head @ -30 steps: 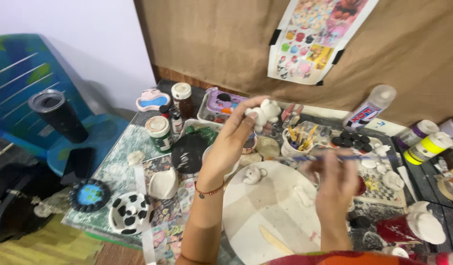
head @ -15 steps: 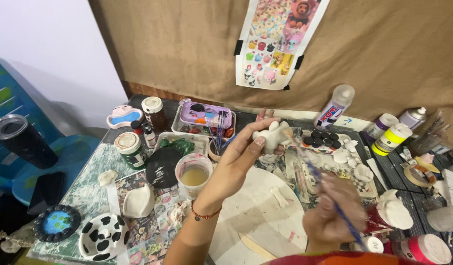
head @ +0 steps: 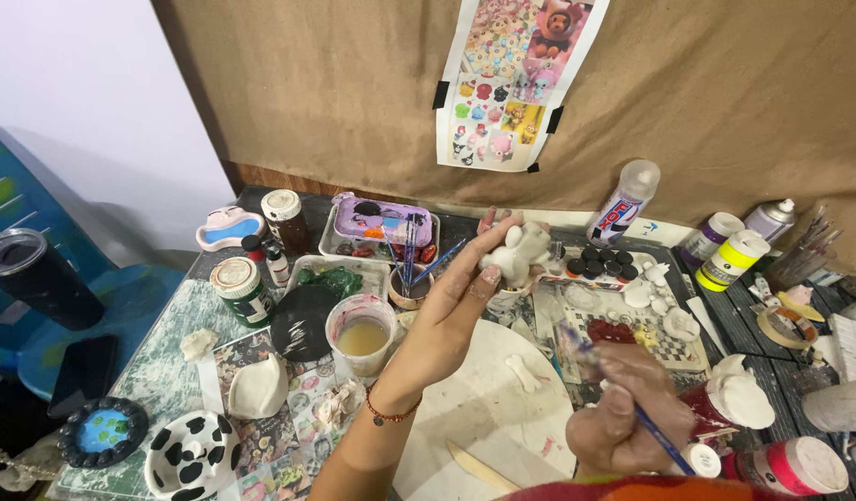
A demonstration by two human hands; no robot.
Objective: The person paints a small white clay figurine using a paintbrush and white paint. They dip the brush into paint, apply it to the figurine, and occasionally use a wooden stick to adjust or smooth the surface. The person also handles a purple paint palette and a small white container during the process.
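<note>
The small white clay figure [head: 514, 256] is sitting high above the table, between the fingertips of the left hand [head: 456, 311], which is closing around it from below and from the side. The left wrist is wearing a thin red bracelet [head: 391, 417].

To the right of this grip and lower, nearer to the person, the right hand [head: 623, 417] is closing tightly on a blue paintbrush [head: 632, 408]. The brush tip is pointing up and left toward the figure, but it is not touching it.

Just under the left hand, the round white board [head: 488, 408] is lying on the table, with a small white bone-shaped clay piece [head: 523, 371] on it. Just to the left of the left palm, a plastic cup of cloudy yellowish water [head: 361, 334] is standing, and a black round lid [head: 303, 322] is lying beside it. Behind the grip, a small cup with brushes [head: 409, 283] is standing, and further behind it a purple tin box [head: 382, 221]. To the right of the figure, a row of small dark paint pots [head: 597, 262] is standing near a checkered tray [head: 632, 325]. Far to the left, a cow-pattern dish [head: 191, 455] is resting at the table edge.
</note>
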